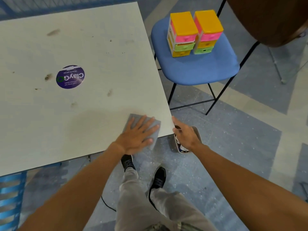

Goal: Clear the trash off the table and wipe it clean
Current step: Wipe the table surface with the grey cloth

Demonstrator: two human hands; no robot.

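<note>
The white table (83, 47) carries several brown smudges (48, 77) and crumbs around a round purple sticker (70, 77). My left hand (138, 135) lies flat with spread fingers on a grey cloth (155, 124) at the table's near right corner, part of the cloth hanging past the edge. Just off that corner, below the tabletop, my right hand (184, 136) holds the rim of a small beige bin (197, 131) with crumpled trash inside. One finger of this hand points up along the table edge.
A blue chair (200, 70) to the table's right bears two stacked colourful drawer units (195, 33). A brown chair (270, 19) fills the top right. A blue slatted bench (10, 197) sits at lower left. A black cable (106, 205) lies by my feet.
</note>
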